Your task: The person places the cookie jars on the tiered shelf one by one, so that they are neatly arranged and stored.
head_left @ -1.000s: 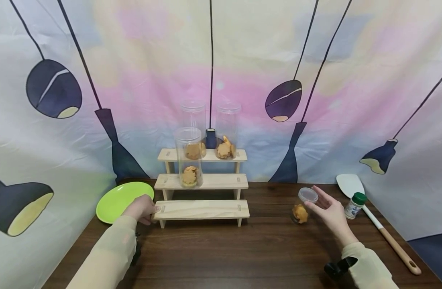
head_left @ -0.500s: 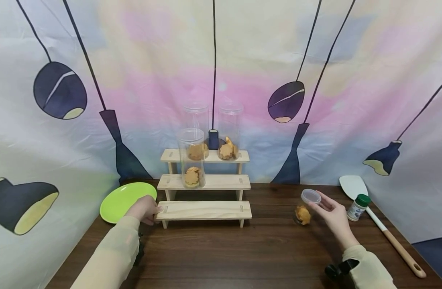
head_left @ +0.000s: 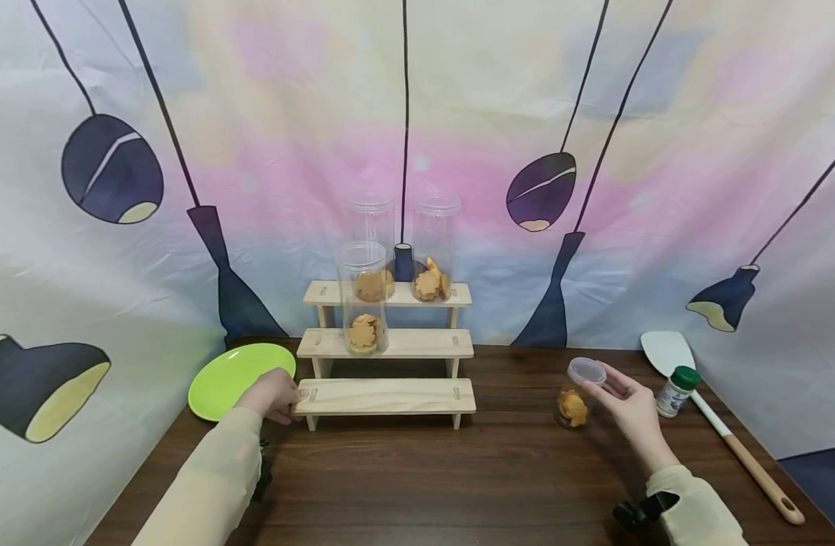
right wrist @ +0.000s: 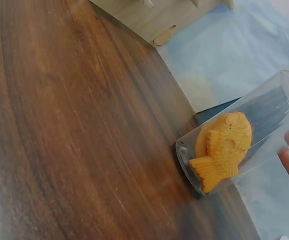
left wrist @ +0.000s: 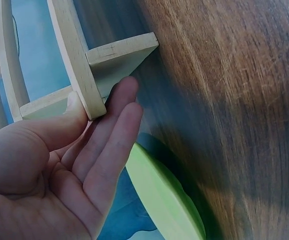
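Note:
My left hand [head_left: 270, 394] pinches the left end of the lowest board of a three-tier wooden stand [head_left: 386, 396]. In the left wrist view the thumb lies on one face of the board [left wrist: 74, 60] and the fingers reach to its underside. At the right, my right hand [head_left: 625, 406] holds a clear lidded jar [head_left: 586, 370] near its top. An orange fish-shaped cookie [right wrist: 224, 147] lies in the bottom of this jar, which is at the tabletop. Another clear jar [head_left: 361, 284] with cookies stands on the middle tier at the left.
On the top tier are two more clear cookie jars [head_left: 436, 243]. Left of the stand lies a green plate [head_left: 233, 371]. A green-capped shaker bottle [head_left: 675, 393] and a white spatula with a wooden handle [head_left: 748, 462] lie near the right edge. A printed cloth hangs behind.
The head view has shifted slightly, so everything appears a little further right than a second ago. Both hands keep the same hold on the stand and the jar.

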`<state>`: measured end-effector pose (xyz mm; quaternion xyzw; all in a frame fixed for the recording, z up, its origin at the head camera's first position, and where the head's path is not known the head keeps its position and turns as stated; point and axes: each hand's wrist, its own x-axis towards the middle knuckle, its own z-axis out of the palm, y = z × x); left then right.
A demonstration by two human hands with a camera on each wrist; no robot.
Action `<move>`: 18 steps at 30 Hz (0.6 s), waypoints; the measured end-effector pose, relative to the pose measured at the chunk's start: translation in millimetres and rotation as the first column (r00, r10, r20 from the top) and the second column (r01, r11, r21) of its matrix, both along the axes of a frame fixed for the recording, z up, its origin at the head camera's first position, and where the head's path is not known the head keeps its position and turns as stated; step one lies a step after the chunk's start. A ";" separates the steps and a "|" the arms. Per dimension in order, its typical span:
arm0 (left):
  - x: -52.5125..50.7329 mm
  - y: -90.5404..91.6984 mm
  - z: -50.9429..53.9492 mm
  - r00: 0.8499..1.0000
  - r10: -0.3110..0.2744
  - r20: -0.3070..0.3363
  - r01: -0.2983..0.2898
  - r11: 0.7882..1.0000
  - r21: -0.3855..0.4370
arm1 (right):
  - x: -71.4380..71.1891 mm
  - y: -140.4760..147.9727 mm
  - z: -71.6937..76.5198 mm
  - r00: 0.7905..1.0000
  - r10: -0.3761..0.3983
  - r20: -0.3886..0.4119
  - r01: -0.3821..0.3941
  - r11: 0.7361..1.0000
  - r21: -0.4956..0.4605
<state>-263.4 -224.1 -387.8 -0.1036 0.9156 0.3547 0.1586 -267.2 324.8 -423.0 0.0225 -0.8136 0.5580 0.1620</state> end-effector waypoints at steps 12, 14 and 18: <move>-0.1 -1.7 -1.1 1.000 0.003 0.006 -0.003 1.000 0.007 | -1.9 -18.2 22.0 0.999 0.033 -0.025 -0.031 0.998 0.061; -0.3 -1.8 -1.4 1.000 0.005 0.007 -0.005 1.000 0.010 | -3.6 -23.2 28.0 0.999 0.042 -0.025 -0.040 0.998 0.055; -0.5 -1.9 -1.9 1.000 0.004 0.002 -0.004 1.000 0.017 | -8.8 -36.0 40.5 0.996 0.079 -0.037 -0.078 0.996 0.034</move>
